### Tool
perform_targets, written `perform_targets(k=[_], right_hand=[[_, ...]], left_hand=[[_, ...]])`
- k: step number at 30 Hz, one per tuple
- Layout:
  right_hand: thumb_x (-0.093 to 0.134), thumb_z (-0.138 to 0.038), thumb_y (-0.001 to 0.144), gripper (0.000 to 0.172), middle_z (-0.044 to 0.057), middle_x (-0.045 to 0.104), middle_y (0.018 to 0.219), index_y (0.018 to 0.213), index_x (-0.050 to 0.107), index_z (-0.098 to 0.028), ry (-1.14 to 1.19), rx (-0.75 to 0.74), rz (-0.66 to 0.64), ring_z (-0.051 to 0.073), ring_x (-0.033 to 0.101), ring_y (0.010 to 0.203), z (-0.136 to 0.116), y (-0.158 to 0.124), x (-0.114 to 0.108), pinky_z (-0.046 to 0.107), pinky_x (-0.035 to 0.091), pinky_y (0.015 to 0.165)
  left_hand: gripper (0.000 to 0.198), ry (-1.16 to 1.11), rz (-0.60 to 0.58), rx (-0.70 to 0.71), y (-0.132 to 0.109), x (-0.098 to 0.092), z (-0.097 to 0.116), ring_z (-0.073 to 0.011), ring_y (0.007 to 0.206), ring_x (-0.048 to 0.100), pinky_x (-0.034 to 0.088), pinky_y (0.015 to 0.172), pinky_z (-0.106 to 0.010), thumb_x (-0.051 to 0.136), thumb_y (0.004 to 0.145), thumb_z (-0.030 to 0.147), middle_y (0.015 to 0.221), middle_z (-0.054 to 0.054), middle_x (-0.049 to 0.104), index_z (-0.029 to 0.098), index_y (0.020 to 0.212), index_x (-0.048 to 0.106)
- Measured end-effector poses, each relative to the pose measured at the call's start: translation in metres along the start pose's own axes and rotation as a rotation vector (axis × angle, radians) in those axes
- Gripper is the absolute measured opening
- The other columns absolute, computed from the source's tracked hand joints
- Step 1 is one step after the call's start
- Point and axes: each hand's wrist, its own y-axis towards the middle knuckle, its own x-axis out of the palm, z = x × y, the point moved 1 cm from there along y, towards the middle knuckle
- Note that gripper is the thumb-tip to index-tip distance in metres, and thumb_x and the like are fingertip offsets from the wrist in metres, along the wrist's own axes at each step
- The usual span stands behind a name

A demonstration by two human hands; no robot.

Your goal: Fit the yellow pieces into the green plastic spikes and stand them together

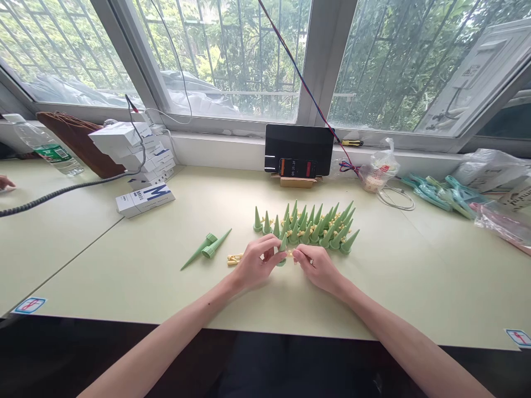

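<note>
My left hand (261,258) is closed on a green cone (284,243) that points upward. My right hand (317,265) pinches a small yellow piece (290,253) at the cone's right side. Just beyond both hands stand several green cones (315,232) in close rows, with yellow pieces among them. Left of my left hand lie a few yellow pieces (233,259), partly hidden by the hand. Farther left, two green cones (216,243) lie on their sides on the pale table (166,293).
A phone (296,168) leans on a black tablet (298,143) at the back. White boxes (145,200), a bottle (53,149) and a dark coiled cable (83,184) are at left. A cup in a bag (377,171) and plastic bags (493,177) are at right. Another person's hand (5,182) shows at far left.
</note>
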Motion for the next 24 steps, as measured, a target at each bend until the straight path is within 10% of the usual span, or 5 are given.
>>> perform_targets(k=[24], right_hand=[[0.057, -0.036, 0.098, 0.018, 0.004, 0.064, 0.08, 0.094, 0.063, -0.02, 0.054, -0.053, 0.048, 0.016, 0.055, 0.065, -0.0046, -0.001, -0.0022, 0.028, 0.045, 0.058]], left_hand=[[0.031, -0.229, -0.038, -0.295, 0.0006, -0.0003, 0.0021, -0.0135, 0.063, 0.059, 0.046, 0.052, -0.023, 0.06, 0.094, 0.043, 0.073, -0.004, 0.062, 0.013, 0.085, 0.064]])
